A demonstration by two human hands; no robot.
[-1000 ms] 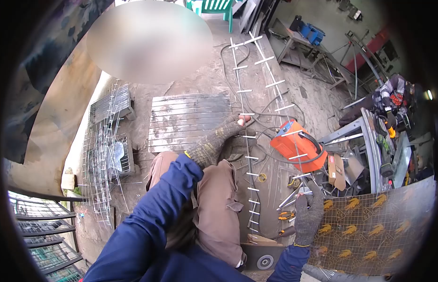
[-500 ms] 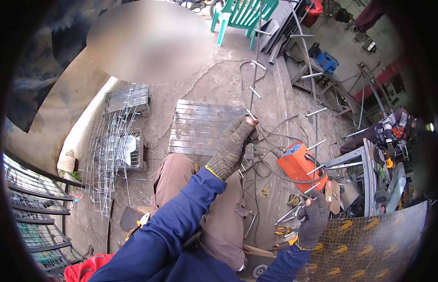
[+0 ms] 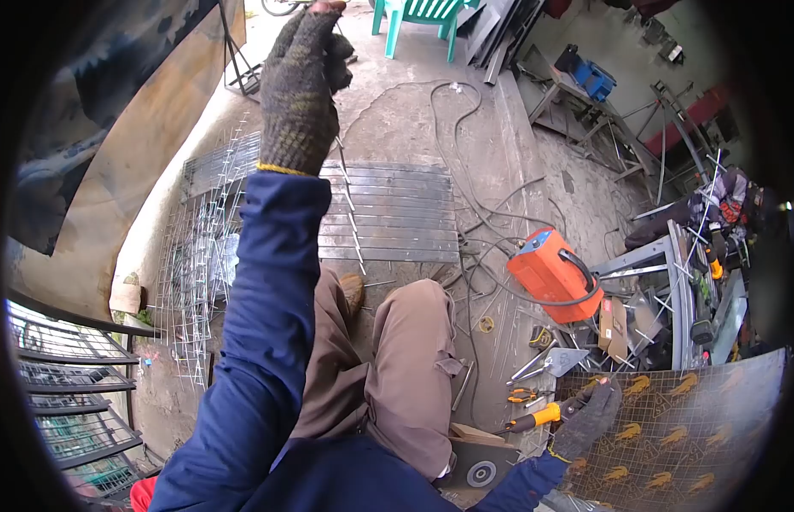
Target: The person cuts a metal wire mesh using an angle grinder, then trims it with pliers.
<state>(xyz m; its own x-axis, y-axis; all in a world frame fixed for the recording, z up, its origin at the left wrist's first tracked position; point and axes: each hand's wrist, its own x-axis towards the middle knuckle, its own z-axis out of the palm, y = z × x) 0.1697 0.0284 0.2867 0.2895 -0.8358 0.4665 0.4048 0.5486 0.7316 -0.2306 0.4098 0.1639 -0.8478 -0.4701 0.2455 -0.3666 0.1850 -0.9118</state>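
My left hand, in a dark knitted glove, is raised at the top with its fingers curled closed. A thin metal rod with short crosspieces hangs from it over the slatted metal panel. Low on the right, my gloved right hand pinches the lower end of another thin rod with crosspieces, which slants up to the right. Beneath and beside that hand lie a yellow-and-black tool and a patterned sheet. Part of the left grip is hidden.
An orange machine with cables stands right of centre. Wire mesh lies at left. Orange-handled pliers and a grinding disc are near my legs. A green chair stands at the back; a metal frame is at right.
My left hand has moved up and left, its rod now hanging below it. My right hand has shifted slightly down and right; its rod has swung to the right.
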